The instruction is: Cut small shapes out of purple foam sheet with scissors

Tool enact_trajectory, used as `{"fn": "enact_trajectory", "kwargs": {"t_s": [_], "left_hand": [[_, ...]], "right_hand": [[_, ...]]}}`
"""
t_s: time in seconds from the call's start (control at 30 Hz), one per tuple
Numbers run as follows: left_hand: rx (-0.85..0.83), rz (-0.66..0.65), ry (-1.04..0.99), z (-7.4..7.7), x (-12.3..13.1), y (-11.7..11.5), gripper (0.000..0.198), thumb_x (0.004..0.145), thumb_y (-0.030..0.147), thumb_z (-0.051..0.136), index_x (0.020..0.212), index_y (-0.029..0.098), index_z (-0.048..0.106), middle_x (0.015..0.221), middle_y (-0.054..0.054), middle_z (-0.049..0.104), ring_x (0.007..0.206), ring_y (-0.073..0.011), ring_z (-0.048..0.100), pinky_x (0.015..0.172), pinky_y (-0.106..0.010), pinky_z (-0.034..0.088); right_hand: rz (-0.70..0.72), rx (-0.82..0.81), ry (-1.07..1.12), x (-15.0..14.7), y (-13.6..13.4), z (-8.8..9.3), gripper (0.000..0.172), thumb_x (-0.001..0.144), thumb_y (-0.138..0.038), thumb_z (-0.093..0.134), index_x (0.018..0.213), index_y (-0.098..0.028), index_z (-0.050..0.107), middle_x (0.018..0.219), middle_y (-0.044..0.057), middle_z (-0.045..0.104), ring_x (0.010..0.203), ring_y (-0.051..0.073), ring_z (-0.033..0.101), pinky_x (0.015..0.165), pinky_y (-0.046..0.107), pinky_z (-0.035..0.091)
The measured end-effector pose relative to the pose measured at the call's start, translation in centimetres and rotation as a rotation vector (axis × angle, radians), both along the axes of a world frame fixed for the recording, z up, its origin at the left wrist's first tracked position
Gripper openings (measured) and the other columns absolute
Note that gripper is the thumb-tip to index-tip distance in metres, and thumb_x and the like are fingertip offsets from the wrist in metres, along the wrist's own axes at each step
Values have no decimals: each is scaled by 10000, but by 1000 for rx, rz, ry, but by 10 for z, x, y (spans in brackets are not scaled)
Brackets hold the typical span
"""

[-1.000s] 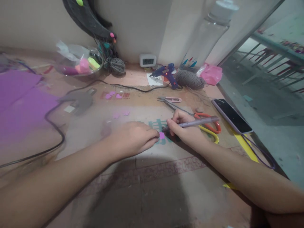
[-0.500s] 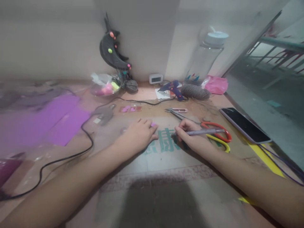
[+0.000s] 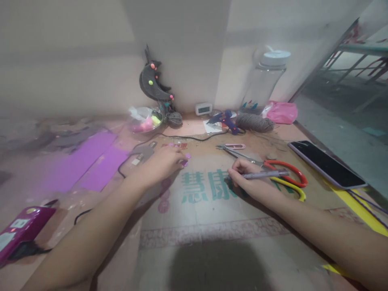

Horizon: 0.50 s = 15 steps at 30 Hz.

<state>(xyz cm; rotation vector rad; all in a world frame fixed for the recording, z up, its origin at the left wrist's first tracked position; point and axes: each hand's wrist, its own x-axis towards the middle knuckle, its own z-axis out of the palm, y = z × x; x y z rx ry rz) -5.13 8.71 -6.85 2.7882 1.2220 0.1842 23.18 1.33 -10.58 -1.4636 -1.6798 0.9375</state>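
Note:
My right hand point(image 3: 249, 178) is closed around a pale purple pen point(image 3: 265, 174), its tip pointing down toward the cardboard sheet point(image 3: 194, 218) with green printed characters. Red-and-yellow-handled scissors point(image 3: 286, 163) lie just beyond and right of that hand. At the far left part of the cardboard, my left hand point(image 3: 165, 163) reaches forward, palm down, fingers bent. A small purple piece point(image 3: 185, 163) shows at its thumb and fingertips, seemingly pinched there. Another small purple piece point(image 3: 188, 156) sits right beside the fingers. A few more lie past the hand, partly covered by it.
Purple sheets point(image 3: 104, 167) lie left, above a magenta power strip point(image 3: 28, 226). Along the wall stand a bowl point(image 3: 145, 121), a small clock point(image 3: 203, 108), a blue glue gun point(image 3: 227, 121), grey yarn point(image 3: 254, 122) and a bottle point(image 3: 262, 87). Thread snips point(image 3: 235, 146) and a phone point(image 3: 327, 163) lie nearer.
My left hand has moved left and away from me over the cardboard, uncovering a green character. The right hand keeps its hold on the pen. The camera view has shifted slightly.

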Motion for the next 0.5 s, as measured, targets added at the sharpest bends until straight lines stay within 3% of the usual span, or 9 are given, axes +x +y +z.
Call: {"fn": "enact_trajectory", "kwargs": {"t_s": [0.13,0.3,0.4,0.5], "left_hand": [[-98,50,-53,-2,1,2,162,917,208,586,907,184,746,997,-85,735,1003,-262,647,887,-383,456],[-189,35,-176,-2,21,-18,108,911,266,630,857,215,710,876,-12,720,828,-187,653,732,-292,465],[-212,-90,-384,-14,42,-40,104,925,282,665,875,201,706,943,-22,704,901,-172,650,805,-276,478],[-188,-297,-373,-30,54,-54,150,981,261,593,930,200,721,938,-31,710,890,-166,656,821,-277,481]], "right_hand": [[5,20,-25,1,0,0,215,906,-354,572,751,-232,487,555,-46,566,437,120,520,414,219,358],[-5,12,-34,-1,-1,5,216,894,-330,574,725,-231,483,560,-45,562,448,119,524,422,220,365],[-7,29,-4,-3,-2,8,218,888,-329,576,718,-234,479,552,-48,556,448,120,517,435,227,373],[-3,27,51,-3,-2,8,225,883,-345,587,720,-234,480,559,-47,562,457,125,528,456,237,394]]}}
